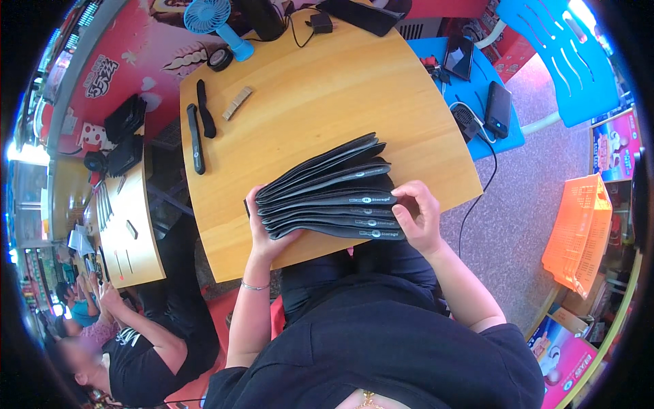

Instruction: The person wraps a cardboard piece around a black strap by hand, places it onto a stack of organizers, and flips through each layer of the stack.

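A thick stack of thin black sleeves (320,208) with pale printing along their edges stands over the table's near edge, fanned apart at the upper right. My left hand (261,232) is wrapped round the left end of the stack, where the sleeves press together. At the right end, the thumb and forefinger of my right hand (424,219) close on the edge of one sleeve. Two black straps (195,140) lie at the table's left side, beside a small row of tan wooden pieces (238,103).
The wooden table (313,95) carries a blue fan (235,42) and a black charger (320,23) at its far side. A blue stool (504,129) holds phones and cables. An orange crate (579,232) stands at right. Another person (146,347) works at a table on the left.
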Motion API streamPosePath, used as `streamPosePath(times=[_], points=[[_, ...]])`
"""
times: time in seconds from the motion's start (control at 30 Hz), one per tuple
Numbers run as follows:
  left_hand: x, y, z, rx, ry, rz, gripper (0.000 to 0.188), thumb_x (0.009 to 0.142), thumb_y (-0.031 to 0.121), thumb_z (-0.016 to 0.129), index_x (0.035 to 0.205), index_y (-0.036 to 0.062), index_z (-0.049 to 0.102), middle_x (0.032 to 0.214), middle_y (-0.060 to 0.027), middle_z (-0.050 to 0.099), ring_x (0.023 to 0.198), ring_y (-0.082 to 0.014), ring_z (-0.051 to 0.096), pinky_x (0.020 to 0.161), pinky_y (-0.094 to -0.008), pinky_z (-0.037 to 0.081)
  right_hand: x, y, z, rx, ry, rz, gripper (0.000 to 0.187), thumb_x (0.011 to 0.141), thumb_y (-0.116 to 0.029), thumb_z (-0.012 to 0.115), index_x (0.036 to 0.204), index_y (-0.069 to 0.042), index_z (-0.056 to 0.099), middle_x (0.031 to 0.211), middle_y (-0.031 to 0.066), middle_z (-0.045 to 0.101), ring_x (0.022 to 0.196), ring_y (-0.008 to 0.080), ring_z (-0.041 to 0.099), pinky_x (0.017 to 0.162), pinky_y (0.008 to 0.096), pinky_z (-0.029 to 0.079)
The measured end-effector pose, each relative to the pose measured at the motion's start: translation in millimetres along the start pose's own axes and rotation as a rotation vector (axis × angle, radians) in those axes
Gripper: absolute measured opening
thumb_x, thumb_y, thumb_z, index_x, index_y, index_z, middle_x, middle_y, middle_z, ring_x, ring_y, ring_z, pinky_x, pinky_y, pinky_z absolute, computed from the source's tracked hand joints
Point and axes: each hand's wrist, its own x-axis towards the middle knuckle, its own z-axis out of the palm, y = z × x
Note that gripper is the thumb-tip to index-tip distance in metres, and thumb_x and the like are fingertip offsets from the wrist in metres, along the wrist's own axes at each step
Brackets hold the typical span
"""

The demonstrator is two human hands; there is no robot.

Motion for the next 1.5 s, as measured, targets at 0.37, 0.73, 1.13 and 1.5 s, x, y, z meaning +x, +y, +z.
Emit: streamPosePath(times=[0.37,0.73,1.13,1.5], points=[[0,1,0,-0.019,-0.003,-0.011,0.103,0.056,0.011,0.090,0.137,0.0078,0.027,0.123,-0.0082,0.048,0.115,-0.0213,0.050,0.102,-0.0364,0.041,12,-8,-8,-0.317,-0.010,-0.225,0.022,0.080,-0.012,0.073,0.097,-0.005,0.063,0.120,0.0145,0.061,0.096,0.0276,0.060,0.086,0.0364,0.048],[0,3,1,-0.011,-0.005,-0.002,0.101,0.056,0.008,0.089,0.137,0.0074,0.028,0.125,-0.0089,0.048,0.117,-0.0214,0.051,0.103,-0.0360,0.042,17,-5,-13,-0.417,-0.112,-0.351,0.021,0.085,-0.024,0.070,0.092,-0.006,0.062,0.124,0.0136,0.064,0.100,0.0318,0.061,0.085,0.0394,0.049],[0,1,0,-0.057,0.004,0.030,0.101,0.056,0.008,0.090,0.137,0.0070,0.029,0.122,-0.0089,0.049,0.113,-0.0206,0.052,0.100,-0.0351,0.043,22,-3,-11,-0.280,-0.140,-0.326,0.027,0.078,-0.022,0.079,0.085,-0.005,0.060,0.099,0.0110,0.067,0.102,0.0327,0.065,0.084,0.0404,0.053],[1,1,-1,0.030,-0.004,0.025,0.101,0.055,0.010,0.090,0.136,0.0064,0.030,0.121,-0.0093,0.049,0.113,-0.0211,0.052,0.100,-0.0355,0.043,30,-11,-1,-0.179,-0.094,-0.142,0.050,0.081,-0.015,0.077,0.123,-0.003,0.053,0.083,0.0090,0.062,0.085,0.0238,0.067,0.080,0.0333,0.052]])
